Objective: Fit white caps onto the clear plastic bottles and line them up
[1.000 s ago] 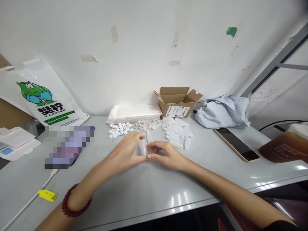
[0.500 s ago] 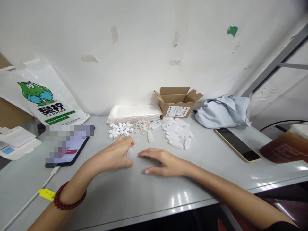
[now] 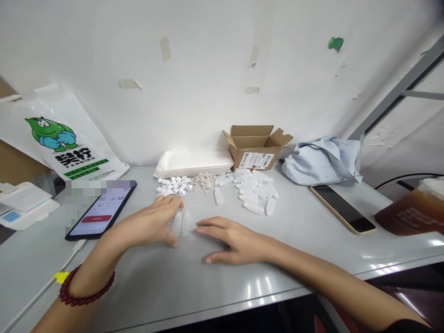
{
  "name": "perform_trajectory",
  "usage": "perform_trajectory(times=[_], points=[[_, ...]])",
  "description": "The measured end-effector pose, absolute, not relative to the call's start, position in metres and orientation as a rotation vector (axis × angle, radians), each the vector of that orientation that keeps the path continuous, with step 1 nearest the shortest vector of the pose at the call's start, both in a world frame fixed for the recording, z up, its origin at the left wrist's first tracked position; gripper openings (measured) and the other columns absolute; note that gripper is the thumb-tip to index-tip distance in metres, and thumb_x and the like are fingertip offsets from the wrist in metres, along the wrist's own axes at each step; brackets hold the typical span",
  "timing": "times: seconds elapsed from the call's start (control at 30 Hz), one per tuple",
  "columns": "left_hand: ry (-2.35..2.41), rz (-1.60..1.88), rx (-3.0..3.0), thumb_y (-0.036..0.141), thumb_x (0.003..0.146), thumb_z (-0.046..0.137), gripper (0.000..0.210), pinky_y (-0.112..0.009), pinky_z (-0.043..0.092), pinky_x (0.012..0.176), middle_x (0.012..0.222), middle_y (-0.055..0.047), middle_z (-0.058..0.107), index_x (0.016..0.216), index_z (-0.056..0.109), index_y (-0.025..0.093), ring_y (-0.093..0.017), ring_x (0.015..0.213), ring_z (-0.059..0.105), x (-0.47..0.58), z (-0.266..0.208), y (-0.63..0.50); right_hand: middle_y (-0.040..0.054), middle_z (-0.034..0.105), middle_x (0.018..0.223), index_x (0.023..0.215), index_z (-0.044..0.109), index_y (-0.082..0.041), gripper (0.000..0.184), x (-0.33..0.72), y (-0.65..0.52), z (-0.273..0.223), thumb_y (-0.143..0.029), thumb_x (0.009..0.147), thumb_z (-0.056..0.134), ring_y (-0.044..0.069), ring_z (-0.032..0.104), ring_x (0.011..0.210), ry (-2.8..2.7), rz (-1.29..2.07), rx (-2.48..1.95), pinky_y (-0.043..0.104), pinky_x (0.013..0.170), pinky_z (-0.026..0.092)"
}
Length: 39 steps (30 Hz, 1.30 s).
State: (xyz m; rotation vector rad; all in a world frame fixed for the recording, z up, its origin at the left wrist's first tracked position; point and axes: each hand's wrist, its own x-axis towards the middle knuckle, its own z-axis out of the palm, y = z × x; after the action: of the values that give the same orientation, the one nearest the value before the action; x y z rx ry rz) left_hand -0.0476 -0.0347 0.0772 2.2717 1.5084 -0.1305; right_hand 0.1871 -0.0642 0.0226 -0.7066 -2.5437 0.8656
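Note:
Two small translucent plastic bottles lie side by side on the grey table, the nearer-to-centre bottle [image 3: 186, 223] with a thin white string at its top. My left hand [image 3: 152, 222] is just left of them, thumb and fingers apart around the end of the other bottle [image 3: 177, 224]; whether it touches that bottle is unclear. To the right, my right hand [image 3: 231, 238] hovers low with its fingers spread and nothing in them. A single bottle [image 3: 218, 196] stands apart beyond. White caps [image 3: 173, 185], a tangle of strings [image 3: 204, 182] and a bottle pile [image 3: 256, 189] lie behind.
At the back are a stack of white packets [image 3: 196, 163], an open cardboard box [image 3: 255, 150] and a light blue cloth bag [image 3: 321, 162]. A phone showing a timer [image 3: 104, 208] is at left. Another phone [image 3: 342, 208] and a brown drink [image 3: 411, 210] are at right.
My left hand has moved left and opened, uncovering two bottles, one with its string. My right hand has shifted slightly towards me, its fingers more spread.

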Motion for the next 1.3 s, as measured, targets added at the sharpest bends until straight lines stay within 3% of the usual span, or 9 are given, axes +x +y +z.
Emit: perform_trajectory(times=[0.2, 0.5, 1.13, 1.3], points=[[1.576, -0.258, 2.221, 0.031, 0.055, 0.064, 0.040, -0.034, 0.045, 0.069, 0.084, -0.006, 0.053, 0.091, 0.050, 0.020, -0.031, 0.095, 0.051, -0.045, 0.071, -0.036, 0.0160, 0.039, 0.142, 0.134, 0.047, -0.020, 0.059, 0.182, -0.067, 0.013, -0.044, 0.082, 0.061, 0.025, 0.037, 0.130, -2.606, 0.706, -0.618, 0.041, 0.105, 0.034], [1.557, -0.275, 2.214, 0.036, 0.061, 0.060, 0.030, -0.036, 0.046, 0.070, 0.083, -0.006, 0.054, 0.082, 0.045, 0.020, -0.028, 0.087, 0.053, -0.043, 0.070, -0.033, 0.0190, 0.035, 0.142, 0.134, 0.047, -0.019, 0.061, 0.176, -0.066, 0.007, -0.049, 0.083, 0.058, 0.027, 0.033, 0.132, -2.681, 0.545, -0.616, 0.042, 0.105, 0.033], [1.550, -0.108, 2.237, 0.043, 0.059, 0.061, 0.032, -0.035, 0.047, 0.068, 0.085, -0.005, 0.059, 0.077, 0.048, 0.021, -0.028, 0.086, 0.056, -0.043, 0.066, -0.027, 0.0186, 0.033, 0.145, 0.138, 0.041, -0.016, 0.067, 0.175, -0.057, 0.009, -0.051, 0.082, 0.057, 0.028, 0.032, 0.133, -2.705, 0.559, -0.691, 0.044, 0.106, 0.032], [1.555, -0.097, 2.233, 0.045, 0.059, 0.064, 0.039, -0.036, 0.047, 0.070, 0.087, -0.006, 0.060, 0.086, 0.053, 0.021, -0.029, 0.089, 0.056, -0.043, 0.065, -0.029, 0.0192, 0.033, 0.144, 0.137, 0.042, -0.014, 0.067, 0.175, -0.057, 0.007, -0.051, 0.082, 0.057, 0.027, 0.033, 0.132, -2.696, 0.554, -0.677, 0.042, 0.107, 0.031]])
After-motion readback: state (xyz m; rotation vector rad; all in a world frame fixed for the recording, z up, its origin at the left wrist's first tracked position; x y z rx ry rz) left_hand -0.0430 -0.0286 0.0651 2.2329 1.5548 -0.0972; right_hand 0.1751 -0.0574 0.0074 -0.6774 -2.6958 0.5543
